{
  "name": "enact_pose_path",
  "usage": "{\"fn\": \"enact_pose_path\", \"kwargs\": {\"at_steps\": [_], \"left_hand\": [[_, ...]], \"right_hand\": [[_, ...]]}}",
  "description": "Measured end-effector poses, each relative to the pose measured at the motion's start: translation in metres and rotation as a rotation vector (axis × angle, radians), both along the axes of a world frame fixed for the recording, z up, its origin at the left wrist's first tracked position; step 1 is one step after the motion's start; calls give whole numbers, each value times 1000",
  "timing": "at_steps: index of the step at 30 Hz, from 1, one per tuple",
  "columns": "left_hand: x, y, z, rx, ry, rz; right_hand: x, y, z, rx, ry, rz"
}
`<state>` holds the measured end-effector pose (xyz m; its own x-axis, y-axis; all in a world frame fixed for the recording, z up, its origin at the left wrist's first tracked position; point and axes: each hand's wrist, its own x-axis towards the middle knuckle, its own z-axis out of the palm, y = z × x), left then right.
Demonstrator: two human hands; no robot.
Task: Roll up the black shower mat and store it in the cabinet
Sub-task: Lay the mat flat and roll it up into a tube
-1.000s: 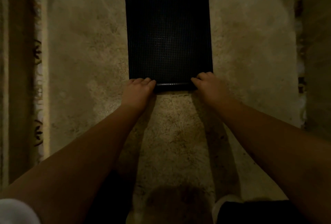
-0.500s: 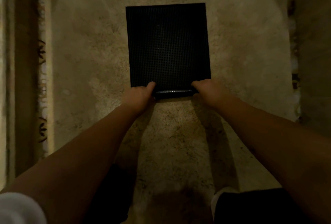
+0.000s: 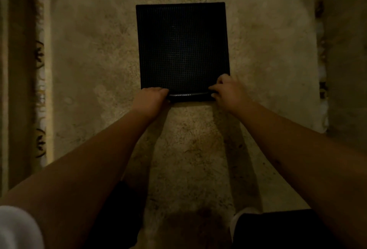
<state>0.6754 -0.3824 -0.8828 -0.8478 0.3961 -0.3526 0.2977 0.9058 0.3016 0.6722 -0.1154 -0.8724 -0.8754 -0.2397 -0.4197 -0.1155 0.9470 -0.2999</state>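
Observation:
The black shower mat (image 3: 182, 48) lies flat on a beige rug, its surface a fine grid. Its near edge is curled into a thin, tight roll (image 3: 188, 96) that runs between my hands. My left hand (image 3: 151, 98) grips the roll's left end with the fingers wrapped over it. My right hand (image 3: 228, 91) holds the right end, fingers curled over the roll and reaching onto the flat part of the mat. No cabinet shows in the head view.
The beige rug (image 3: 89, 73) covers most of the floor. Patterned tiles (image 3: 39, 57) border it on the left, top and right. My dark-clothed knees (image 3: 278, 227) rest at the bottom of the view.
The rolled edge has travelled farther along the mat, so the flat part is shorter. My right hand has shifted up over the roll. The view has drifted, and the mat sits lower in it.

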Motion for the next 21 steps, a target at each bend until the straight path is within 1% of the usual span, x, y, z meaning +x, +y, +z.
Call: {"fn": "enact_pose_path", "kwargs": {"at_steps": [2, 6, 9, 11, 13, 16, 19, 21], "left_hand": [[-4, -1, 0, 19, -7, 61], [-1, -1, -3, 27, -14, 93], [0, 0, -5, 88, -49, 97], [2, 0, -4, 106, -26, 81], [7, 1, -4, 73, 52, 55], [13, 5, -5, -58, 173, 53], [12, 9, -3, -133, 144, 47], [8, 8, -3, -150, 121, 27]], "right_hand": [[4, -2, -1, 49, 81, 50], [13, -3, 3, 81, 150, 156], [17, 4, 6, 34, 157, 205], [17, 4, 5, 32, 137, 221], [13, 2, 3, 75, 107, 213], [4, 0, 1, 70, 52, 169], [-5, 3, 0, 98, -10, 164], [-8, 3, 1, 64, 1, 121]]}}
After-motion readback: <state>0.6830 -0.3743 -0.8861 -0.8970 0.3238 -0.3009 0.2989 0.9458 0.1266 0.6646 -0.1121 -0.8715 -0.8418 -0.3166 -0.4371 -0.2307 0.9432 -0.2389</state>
